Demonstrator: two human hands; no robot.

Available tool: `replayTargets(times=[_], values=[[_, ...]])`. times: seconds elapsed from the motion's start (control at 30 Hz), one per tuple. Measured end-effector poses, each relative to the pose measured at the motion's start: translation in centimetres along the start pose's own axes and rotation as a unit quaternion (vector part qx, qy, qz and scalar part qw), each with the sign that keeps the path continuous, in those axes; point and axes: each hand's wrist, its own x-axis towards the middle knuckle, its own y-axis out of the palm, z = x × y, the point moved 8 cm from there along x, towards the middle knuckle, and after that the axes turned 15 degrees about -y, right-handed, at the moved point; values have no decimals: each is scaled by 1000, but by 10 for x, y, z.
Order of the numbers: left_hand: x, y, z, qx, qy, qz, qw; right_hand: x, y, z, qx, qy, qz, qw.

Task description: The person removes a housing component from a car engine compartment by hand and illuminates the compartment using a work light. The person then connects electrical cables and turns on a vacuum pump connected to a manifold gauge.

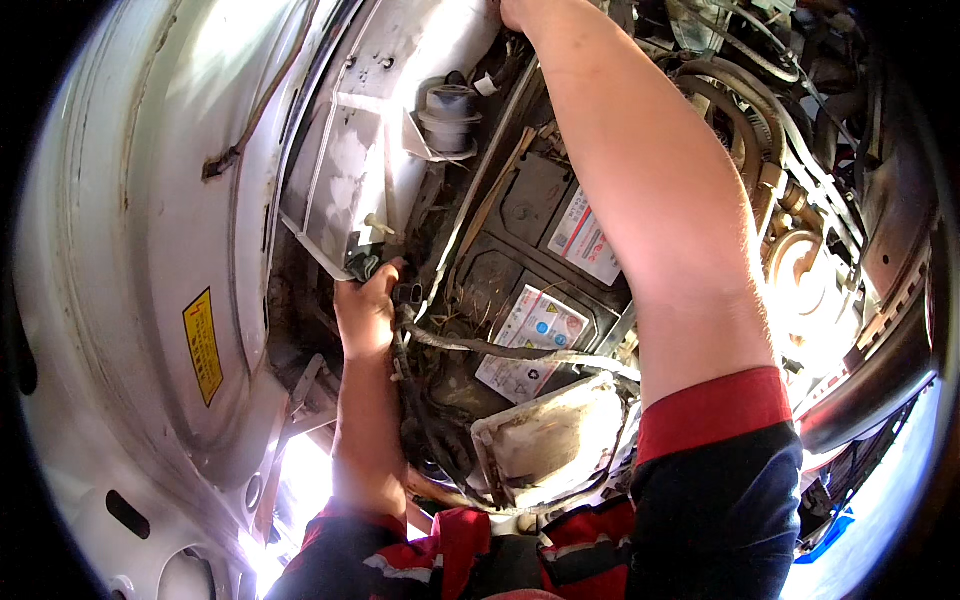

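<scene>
My left hand (365, 300) is closed around a dark fitting (362, 264) on the lower end of a pale metal panel (380, 100), beside a black connector (408, 294) and wiring. My right forearm reaches up across the engine bay; only part of my right hand (513, 14) shows at the top edge, near the panel's upper end, and its fingers are hidden. Between my arms lies a dark battery (520, 200) with white labels, crossed low down by a taped cable harness (530, 352). A white cylindrical part (450, 120) is mounted on the panel.
A white body panel (120, 250) with a yellow sticker (203, 346) fills the left side. Hoses (740, 110) and engine metalwork crowd the right. A whitish rectangular container (545, 440) sits below the battery. A blue object (830, 535) shows at the lower right.
</scene>
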Motion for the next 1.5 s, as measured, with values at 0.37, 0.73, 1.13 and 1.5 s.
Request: replayTargets(times=[0.37, 0.73, 1.13, 1.5], values=[[2, -3, 13, -67, -47, 38, 996, -12, -11, 9, -66, -5, -105, 992], [-1, 7, -1, -100, -14, 91, 991, 7, -21, 6, -14, -15, -76, 997], [-42, 10, -28, 41, 34, 2, 999, -2, -13, 17, -190, -21, 74, 979], [-48, 5, -35, 72, 35, -44, 996, -10, 3, 41, -389, -111, 126, 906]])
